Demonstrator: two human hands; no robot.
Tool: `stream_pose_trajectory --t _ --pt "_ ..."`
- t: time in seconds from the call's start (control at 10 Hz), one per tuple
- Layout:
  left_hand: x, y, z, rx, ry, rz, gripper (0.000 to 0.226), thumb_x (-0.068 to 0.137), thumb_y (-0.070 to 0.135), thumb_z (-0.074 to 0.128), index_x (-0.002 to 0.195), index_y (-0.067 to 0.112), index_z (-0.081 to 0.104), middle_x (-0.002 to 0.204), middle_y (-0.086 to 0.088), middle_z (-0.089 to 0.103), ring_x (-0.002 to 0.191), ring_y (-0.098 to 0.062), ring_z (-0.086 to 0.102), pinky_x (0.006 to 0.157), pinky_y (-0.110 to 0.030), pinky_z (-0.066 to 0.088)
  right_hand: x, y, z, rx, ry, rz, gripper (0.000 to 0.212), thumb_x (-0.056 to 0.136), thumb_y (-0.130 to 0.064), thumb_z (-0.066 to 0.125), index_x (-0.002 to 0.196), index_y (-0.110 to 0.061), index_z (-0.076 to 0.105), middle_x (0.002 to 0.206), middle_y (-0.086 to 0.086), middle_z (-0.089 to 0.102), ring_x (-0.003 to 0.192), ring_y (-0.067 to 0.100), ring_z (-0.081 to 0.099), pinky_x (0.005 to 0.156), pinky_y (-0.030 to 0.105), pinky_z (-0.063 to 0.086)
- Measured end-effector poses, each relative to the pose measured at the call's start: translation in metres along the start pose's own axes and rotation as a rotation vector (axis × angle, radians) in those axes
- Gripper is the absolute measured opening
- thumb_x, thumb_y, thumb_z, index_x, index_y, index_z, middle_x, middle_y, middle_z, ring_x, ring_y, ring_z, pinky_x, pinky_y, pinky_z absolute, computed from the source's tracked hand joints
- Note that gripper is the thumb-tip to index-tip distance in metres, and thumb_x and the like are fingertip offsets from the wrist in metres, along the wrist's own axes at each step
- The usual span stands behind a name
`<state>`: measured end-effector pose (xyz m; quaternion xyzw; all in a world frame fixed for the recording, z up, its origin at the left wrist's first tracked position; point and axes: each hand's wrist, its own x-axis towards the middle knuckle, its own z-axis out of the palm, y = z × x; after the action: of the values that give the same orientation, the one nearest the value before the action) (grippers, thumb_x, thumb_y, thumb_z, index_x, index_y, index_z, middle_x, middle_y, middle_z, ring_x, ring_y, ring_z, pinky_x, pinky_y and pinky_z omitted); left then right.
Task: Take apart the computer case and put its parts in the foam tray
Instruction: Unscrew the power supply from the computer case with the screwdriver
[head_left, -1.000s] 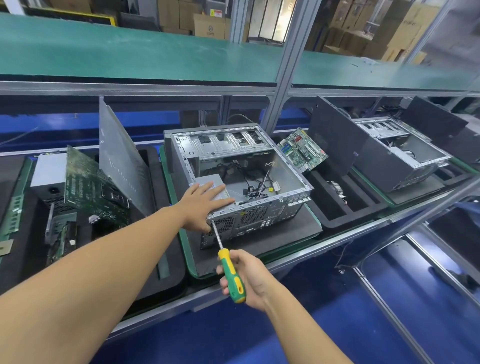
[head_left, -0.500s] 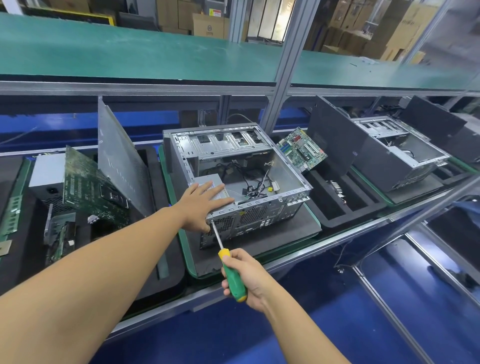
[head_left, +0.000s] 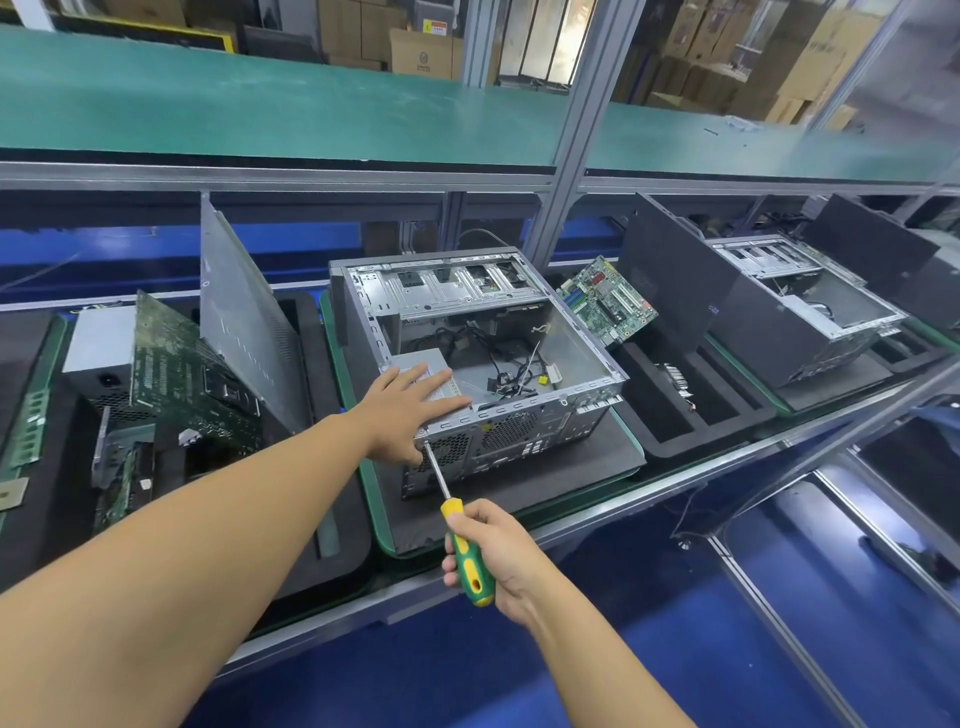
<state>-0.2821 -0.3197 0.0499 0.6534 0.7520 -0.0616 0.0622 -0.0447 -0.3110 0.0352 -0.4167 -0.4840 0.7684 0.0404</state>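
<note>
The computer case lies on its side with its open face up, on a black foam tray in the middle of the bench, and loose cables sit on its floor. The left hand rests flat on the grey power supply at the case's near left corner. Its fingers are straight and spread and curl round nothing, and the heel of the palm hangs over the top edge of the rear panel. The right hand is nearer the person, just in front of the tray's edge, with its fingers and thumb wrapped round the green and yellow handle of a screwdriver. The bare metal shaft slants up and to the left from that grip, so the case lies beyond and above the right hand. The tip meets the rear panel at its upper left corner, right under the left hand. To the right of the case, a green motherboard leans tilted at the back of a neighbouring foam tray. To the left, a grey side panel stands tilted in another.
</note>
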Motion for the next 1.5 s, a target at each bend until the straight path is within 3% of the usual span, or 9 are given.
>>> stream_pose_trajectory --t 0.2,0.3,0.5,1.0,1.2,1.3,1.5 --pt "0.0 0.0 0.001 -0.004 0.0 0.0 0.107 0.079 0.042 0.069 0.15 0.055 -0.009 0.166 0.005 -0.016 0.152 -0.025 -0.012 0.12 -0.05 -0.007 -0.002 -0.004 0.005 -0.044 0.0 0.022 0.019 0.099 -0.027 0.063 0.102 -0.008 0.059 0.079 0.008 0.064 0.059 0.018 0.059 0.055 0.032 0.052" --pt "0.0 0.0 0.001 -0.001 -0.001 -0.001 0.106 0.078 0.042 0.069 0.15 0.055 -0.009 0.166 0.005 -0.016 0.152 -0.025 -0.012 0.12 -0.05 -0.006 -0.004 -0.008 0.008 0.033 -0.045 0.102 0.036 0.105 -0.035 0.048 0.104 -0.002 0.065 0.08 0.011 0.068 0.058 0.018 0.057 0.055 0.031 0.051" --pt "0.001 -0.001 0.0 0.006 -0.001 0.004 0.105 0.079 0.043 0.067 0.151 0.054 -0.009 0.166 0.004 -0.016 0.152 -0.026 -0.012 0.12 -0.05 -0.005 -0.005 -0.009 0.008 0.038 -0.046 0.121 0.041 0.108 -0.032 0.038 0.104 -0.002 0.066 0.073 0.006 0.064 0.058 0.017 0.056 0.057 0.031 0.051" --pt "0.0 0.001 -0.001 0.006 -0.003 0.002 0.104 0.079 0.043 0.066 0.151 0.054 -0.008 0.166 0.004 -0.016 0.152 -0.027 -0.012 0.12 -0.05 -0.005 -0.001 -0.003 0.002 0.03 0.097 0.008 0.03 0.102 -0.027 0.059 0.103 0.002 0.067 0.078 0.011 0.066 0.065 0.021 0.065 0.058 0.03 0.056" --pt "-0.001 0.001 -0.001 0.006 0.0 0.002 0.105 0.079 0.044 0.068 0.151 0.053 -0.008 0.166 0.004 -0.017 0.152 -0.026 -0.012 0.12 -0.05 -0.006 -0.003 -0.009 0.004 -0.115 0.131 -0.031 0.023 0.095 -0.02 0.07 0.096 -0.008 0.05 0.094 0.013 0.063 0.063 0.021 0.07 0.056 0.031 0.058" --pt "-0.001 0.001 0.0 -0.003 0.001 0.001 0.105 0.079 0.044 0.068 0.151 0.054 -0.008 0.165 0.005 -0.017 0.152 -0.026 -0.013 0.12 -0.05 -0.007 -0.005 -0.011 0.009 -0.117 0.078 -0.003 0.019 0.098 -0.023 0.065 0.098 -0.008 0.054 0.088 0.011 0.061 0.058 0.016 0.063 0.056 0.031 0.054" --pt "0.0 0.0 0.0 0.0 0.002 0.002 0.105 0.079 0.045 0.069 0.151 0.054 -0.007 0.165 0.005 -0.017 0.152 -0.026 -0.012 0.12 -0.05 -0.006 -0.009 -0.016 0.013 0.034 -0.074 0.123 0.033 0.104 -0.019 0.037 0.101 0.0 0.065 0.075 0.008 0.065 0.061 0.017 0.058 0.063 0.03 0.051"
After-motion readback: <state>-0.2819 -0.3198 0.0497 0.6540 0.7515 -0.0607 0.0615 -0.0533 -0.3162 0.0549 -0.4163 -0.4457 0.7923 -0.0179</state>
